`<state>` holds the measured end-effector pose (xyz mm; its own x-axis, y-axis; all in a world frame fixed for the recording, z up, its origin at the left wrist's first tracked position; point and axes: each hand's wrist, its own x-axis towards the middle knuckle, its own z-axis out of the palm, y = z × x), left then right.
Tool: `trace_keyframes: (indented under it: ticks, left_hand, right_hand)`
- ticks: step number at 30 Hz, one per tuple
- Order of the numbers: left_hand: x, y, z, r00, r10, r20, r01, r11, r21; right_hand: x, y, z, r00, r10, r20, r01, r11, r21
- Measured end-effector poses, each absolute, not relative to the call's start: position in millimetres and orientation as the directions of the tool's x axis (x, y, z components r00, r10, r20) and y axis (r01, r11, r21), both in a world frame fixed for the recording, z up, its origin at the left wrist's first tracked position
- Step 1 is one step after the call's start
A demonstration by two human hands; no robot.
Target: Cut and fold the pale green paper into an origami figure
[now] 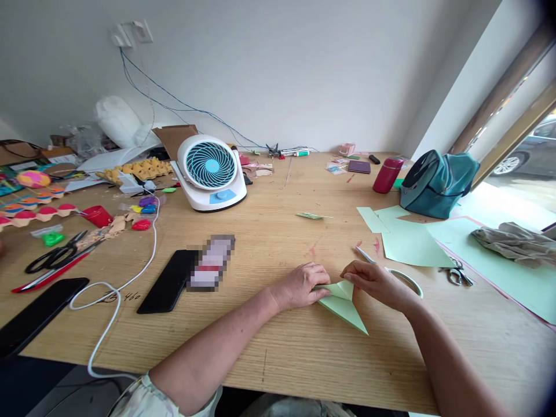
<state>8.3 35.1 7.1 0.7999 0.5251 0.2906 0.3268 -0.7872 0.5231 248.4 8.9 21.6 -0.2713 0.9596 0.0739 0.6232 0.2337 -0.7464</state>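
Observation:
A pale green folded sheet of paper [343,305] lies on the wooden table, its pointed end toward me. My left hand [304,286] is closed over its left side, thumb along the near edge. The thumb and fingers of my right hand [374,281] pinch the paper's raised upper right corner. Partly hidden behind my right hand lies a pair of scissors [408,279] with pale handles. A small folded green paper piece [313,216] rests farther back.
Green sheets [412,246], a second pair of scissors [457,274] and a teal bag [441,184] are at the right, near a red bottle [388,175]. A fan [211,171] stands at the back left. Phones [167,282], a white cable [117,301] and black scissors [56,255] lie left.

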Motion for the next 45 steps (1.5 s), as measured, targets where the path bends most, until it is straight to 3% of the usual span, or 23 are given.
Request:
trace_keyframes:
  ticks: [4, 11, 15, 19, 24, 31, 45]
  left_hand:
    - [7.1, 33.2, 11.4, 0.763, 0.585, 0.273, 0.314, -0.706, 0.635]
    - [4.5, 27.1, 26.5, 0.706, 0.697, 0.124, 0.319, -0.47, 0.823]
    - [5.9, 26.8, 27.9, 0.68, 0.715, 0.161, 0.278, -0.455, 0.846]
    - [7.6, 28.0, 23.1, 0.595, 0.762, 0.257, 0.302, -0.508, 0.807]
    - [6.8, 27.6, 19.2, 0.514, 0.771, 0.376, 0.366, -0.594, 0.716]
    - [6.0, 26.7, 19.9, 0.509, 0.721, 0.47, 0.388, -0.679, 0.623]
    - [6.9, 24.5, 20.4, 0.525, 0.654, 0.544, 0.404, -0.755, 0.517]
  right_hand:
    - [246.8, 10.5, 21.5, -0.323, 0.945, 0.039, 0.549, 0.221, -0.806]
    - [236.4, 1.7, 35.4, -0.312, 0.908, 0.279, 0.47, 0.403, -0.786]
    - [235.2, 0.1, 34.9, -0.298, 0.898, 0.324, 0.469, 0.433, -0.77]
    - [234.3, 2.6, 27.3, -0.264, 0.92, 0.289, 0.366, 0.373, -0.853]
    - [226.9, 5.5, 16.0, -0.326, 0.934, 0.144, 0.205, 0.218, -0.954]
    - [213.9, 5.0, 19.7, -0.409, 0.911, 0.056, 0.16, 0.131, -0.978]
    - [212.9, 6.4, 9.1, -0.261, 0.964, 0.049, 0.093, 0.076, -0.993]
